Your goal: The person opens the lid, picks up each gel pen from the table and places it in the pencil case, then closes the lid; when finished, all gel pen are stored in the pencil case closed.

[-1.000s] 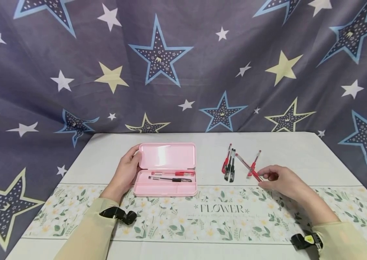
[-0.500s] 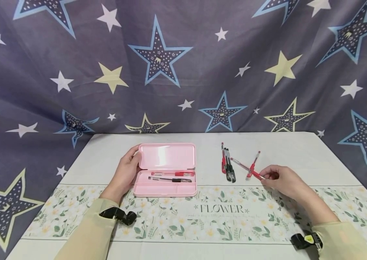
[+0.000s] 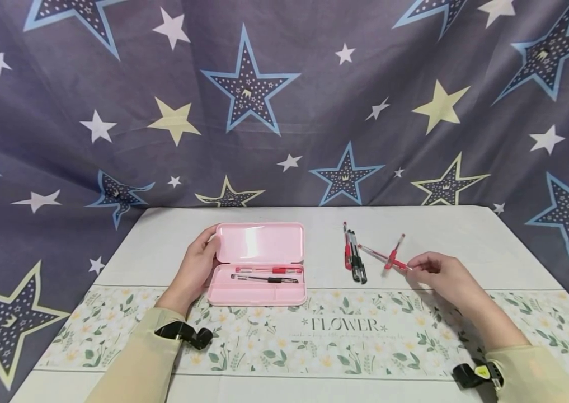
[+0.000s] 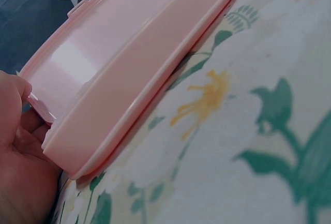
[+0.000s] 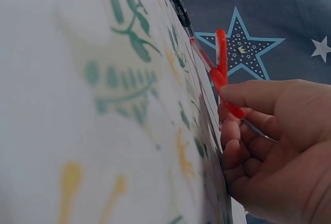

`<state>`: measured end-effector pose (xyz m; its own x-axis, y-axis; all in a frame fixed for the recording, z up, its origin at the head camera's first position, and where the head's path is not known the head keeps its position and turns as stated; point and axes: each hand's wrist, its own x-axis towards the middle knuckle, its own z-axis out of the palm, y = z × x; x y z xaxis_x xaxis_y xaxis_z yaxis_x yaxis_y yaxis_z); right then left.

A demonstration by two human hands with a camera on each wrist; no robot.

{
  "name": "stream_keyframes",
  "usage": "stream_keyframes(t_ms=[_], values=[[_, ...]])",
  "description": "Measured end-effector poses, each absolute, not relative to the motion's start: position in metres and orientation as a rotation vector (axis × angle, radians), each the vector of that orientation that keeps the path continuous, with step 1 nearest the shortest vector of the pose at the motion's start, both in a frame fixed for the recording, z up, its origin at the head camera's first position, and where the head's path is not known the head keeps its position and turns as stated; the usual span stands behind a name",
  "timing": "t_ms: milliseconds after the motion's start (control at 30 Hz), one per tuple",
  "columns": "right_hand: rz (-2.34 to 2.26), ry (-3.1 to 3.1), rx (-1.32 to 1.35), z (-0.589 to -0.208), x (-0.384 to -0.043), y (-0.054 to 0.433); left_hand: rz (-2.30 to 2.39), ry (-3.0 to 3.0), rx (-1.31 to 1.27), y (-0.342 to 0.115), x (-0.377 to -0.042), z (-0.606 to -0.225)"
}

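A pink pencil case (image 3: 260, 295) lies open, with a red pen (image 3: 269, 270) and a black pen (image 3: 266, 278) in its long compartment. My left hand (image 3: 194, 266) holds the left edge of its raised lid (image 3: 274, 243); in the left wrist view the thumb (image 4: 15, 87) lies at the lid's corner and other fingers go behind it. Right of the case, my right hand (image 3: 445, 275) pinches the near end of a red pen (image 3: 375, 254) between thumb and fingers, as the right wrist view shows. That pen crosses another red pen (image 3: 397, 244), overlapping it near the red caps.
Between the case and the crossed pens lie several more pens: a red pen (image 3: 347, 254) beside black pens (image 3: 356, 260). A floral printed strip (image 3: 344, 352) runs across the white table (image 3: 465, 235). A star-patterned curtain (image 3: 284, 112) hangs behind the table's back edge.
The loose red and black pens have shifted left and turned. The pinched red pen's far end has swung left, and my right hand has moved slightly right. My left hand stays on the lid.
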<state>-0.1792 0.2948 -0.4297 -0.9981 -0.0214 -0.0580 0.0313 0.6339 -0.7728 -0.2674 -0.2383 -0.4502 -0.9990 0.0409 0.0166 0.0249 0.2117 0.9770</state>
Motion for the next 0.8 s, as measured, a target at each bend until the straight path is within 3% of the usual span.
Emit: stream_keyframes(t_ms=[367, 800], values=[[-1.460, 2.731, 0.165, -0.419, -0.180, 0.303, 1.980, 2.430, 0.084, -0.236, -0.265, -0.447], [-1.558, 2.717, 0.075, -0.398, -0.179, 0.304, 1.975, 2.436, 0.087, -0.238, -0.266, -0.448]])
